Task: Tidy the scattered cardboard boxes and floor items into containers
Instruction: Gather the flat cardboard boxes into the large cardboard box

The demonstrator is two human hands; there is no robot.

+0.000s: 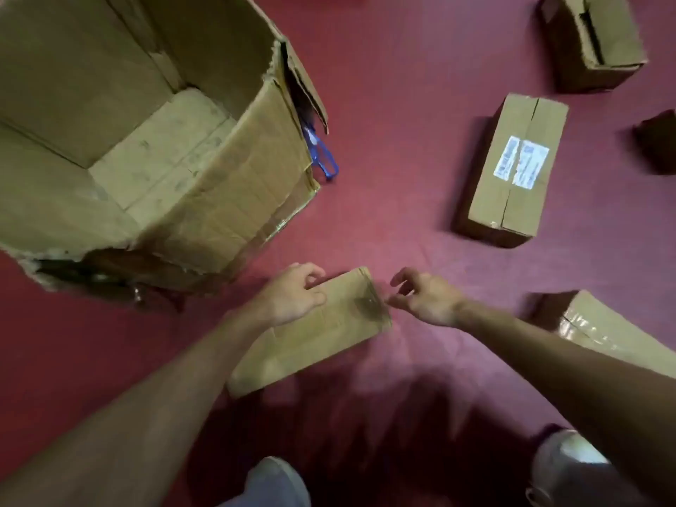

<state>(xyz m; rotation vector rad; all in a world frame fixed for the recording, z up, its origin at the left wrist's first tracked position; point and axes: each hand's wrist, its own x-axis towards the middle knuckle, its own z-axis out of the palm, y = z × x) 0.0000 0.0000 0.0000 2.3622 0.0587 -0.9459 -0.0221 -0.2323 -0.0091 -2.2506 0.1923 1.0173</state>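
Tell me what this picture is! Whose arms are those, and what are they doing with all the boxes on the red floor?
There is no machine here, just a person. A camera worn on their head looks down, so you see their own two arms. The left hand grips the small flat brown cardboard box nearest them. The right hand reaches toward that box's end with loose fingers, holding nothing. On the red floor to the left stands a big torn open cardboard box, with something blue poking out behind it. Further off are a closed cardboard box with a white label, a battered brown box and a taped brown box.
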